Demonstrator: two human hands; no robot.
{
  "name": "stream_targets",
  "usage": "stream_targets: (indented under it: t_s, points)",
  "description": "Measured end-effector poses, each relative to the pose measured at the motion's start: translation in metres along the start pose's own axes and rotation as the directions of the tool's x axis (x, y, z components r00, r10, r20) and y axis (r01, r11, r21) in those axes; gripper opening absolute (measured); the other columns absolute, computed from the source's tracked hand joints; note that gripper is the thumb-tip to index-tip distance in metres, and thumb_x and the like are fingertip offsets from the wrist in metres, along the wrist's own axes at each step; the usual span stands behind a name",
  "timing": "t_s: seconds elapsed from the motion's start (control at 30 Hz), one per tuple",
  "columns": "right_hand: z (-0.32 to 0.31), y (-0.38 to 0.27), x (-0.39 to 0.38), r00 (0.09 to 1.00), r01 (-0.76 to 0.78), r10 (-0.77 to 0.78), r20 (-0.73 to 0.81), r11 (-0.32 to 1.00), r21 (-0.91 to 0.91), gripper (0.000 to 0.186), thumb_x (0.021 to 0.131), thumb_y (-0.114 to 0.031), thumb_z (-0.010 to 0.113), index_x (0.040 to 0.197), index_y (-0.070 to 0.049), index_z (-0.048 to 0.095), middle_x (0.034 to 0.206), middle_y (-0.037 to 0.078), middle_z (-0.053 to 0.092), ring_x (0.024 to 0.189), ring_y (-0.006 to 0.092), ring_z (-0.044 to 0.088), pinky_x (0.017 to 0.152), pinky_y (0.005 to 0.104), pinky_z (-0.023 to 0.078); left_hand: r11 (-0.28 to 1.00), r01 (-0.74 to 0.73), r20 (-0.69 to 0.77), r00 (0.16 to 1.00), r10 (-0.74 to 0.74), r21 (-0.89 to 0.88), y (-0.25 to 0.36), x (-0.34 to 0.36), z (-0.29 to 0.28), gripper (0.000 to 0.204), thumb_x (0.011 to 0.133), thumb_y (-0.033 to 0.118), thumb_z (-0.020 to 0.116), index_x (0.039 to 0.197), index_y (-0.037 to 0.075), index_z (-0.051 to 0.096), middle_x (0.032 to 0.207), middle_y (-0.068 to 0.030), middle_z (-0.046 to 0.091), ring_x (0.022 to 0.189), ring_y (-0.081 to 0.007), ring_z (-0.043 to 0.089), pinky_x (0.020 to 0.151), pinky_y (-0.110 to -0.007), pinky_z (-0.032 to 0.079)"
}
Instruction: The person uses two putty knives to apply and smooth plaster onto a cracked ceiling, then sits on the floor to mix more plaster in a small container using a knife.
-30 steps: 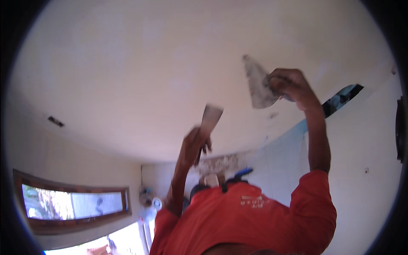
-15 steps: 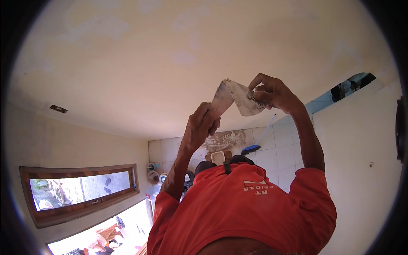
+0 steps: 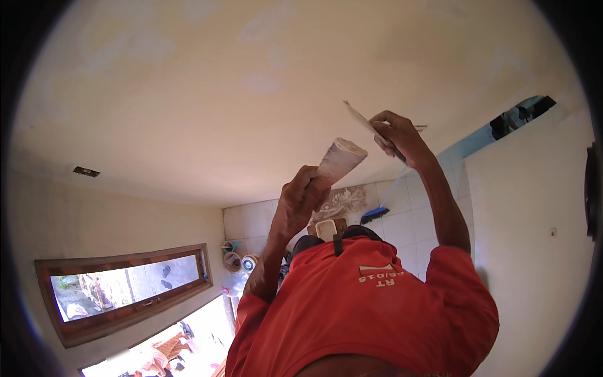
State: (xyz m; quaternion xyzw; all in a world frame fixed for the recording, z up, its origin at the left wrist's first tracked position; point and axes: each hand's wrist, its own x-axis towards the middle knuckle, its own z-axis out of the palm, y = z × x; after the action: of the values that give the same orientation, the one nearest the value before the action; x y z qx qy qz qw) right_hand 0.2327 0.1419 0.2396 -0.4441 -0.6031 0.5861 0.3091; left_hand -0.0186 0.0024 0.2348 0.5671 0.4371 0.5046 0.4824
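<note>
My left hand [image 3: 300,200] is closed round a putty knife [image 3: 340,163], its broad flat blade pointing up and to the right. Pale putty lies along that blade's top edge. In my right hand [image 3: 402,138] is a thin scraper [image 3: 359,115], gripped between fingers and thumb and seen nearly edge-on. Its tip points up and left, above the other blade, and the two tools are apart. Both hands are raised in front of the cream wall [image 3: 239,81], which has paler patches. The handles are mostly hidden by my fingers.
A white container [image 3: 326,230] rests on the floor by my feet, near a stained patch [image 3: 345,200]. Beside it a blue broom [image 3: 375,215] stands on the tiles. Several containers [image 3: 232,260] stand at the left by a wooden-framed window [image 3: 56,295]. The wall has a box opening [image 3: 86,171].
The two blades, which were touching, are now apart. My right hand has turned its scraper edge-on, and the left putty knife has come lower, with putty now showing along its edge.
</note>
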Motion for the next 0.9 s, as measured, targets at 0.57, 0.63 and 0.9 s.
stream_targets:
  t_s: [0.57, 0.63, 0.9]
  points:
    - [-0.003, 0.020, -0.017, 0.929, -0.228, -0.005, 0.371, 0.781, 0.581, 0.035, 0.089, -0.027, 0.065, 0.108, 0.002, 0.060, 0.056, 0.004, 0.051, 0.039, 0.0086, 0.038, 0.037, 0.0243, 0.029, 0.943, 0.294, 0.022, 0.955, -0.295, -0.153, -0.002, 0.008, 0.003, 0.028, 0.102, 0.028, 0.045, 0.100, 0.002, 0.054, 0.064, -0.0035, 0.054, 0.045, -0.0058, 0.044, 0.038, -0.022, 0.032]
    - [-0.001, 0.021, -0.016, 0.933, -0.185, -0.041, 0.358, 0.798, 0.574, 0.035, 0.090, -0.029, 0.065, 0.107, 0.001, 0.059, 0.056, 0.004, 0.051, 0.039, 0.0084, 0.038, 0.037, 0.0242, 0.029, 0.942, 0.305, 0.072, 0.952, -0.297, -0.143, -0.003, 0.008, 0.004, 0.028, 0.102, 0.028, 0.044, 0.099, 0.002, 0.054, 0.065, -0.0036, 0.055, 0.045, -0.0060, 0.044, 0.039, -0.022, 0.034]
    - [0.013, 0.017, -0.010, 0.915, 0.083, -0.279, 0.292, 0.838, 0.539, 0.028, 0.093, -0.033, 0.066, 0.096, -0.007, 0.055, 0.058, 0.002, 0.052, 0.042, 0.0066, 0.040, 0.038, 0.0223, 0.029, 0.855, 0.421, 0.230, 0.903, -0.363, -0.303, 0.001, 0.009, 0.004, 0.029, 0.102, 0.030, 0.045, 0.102, 0.002, 0.054, 0.065, -0.0028, 0.055, 0.047, -0.0061, 0.045, 0.042, -0.022, 0.035]
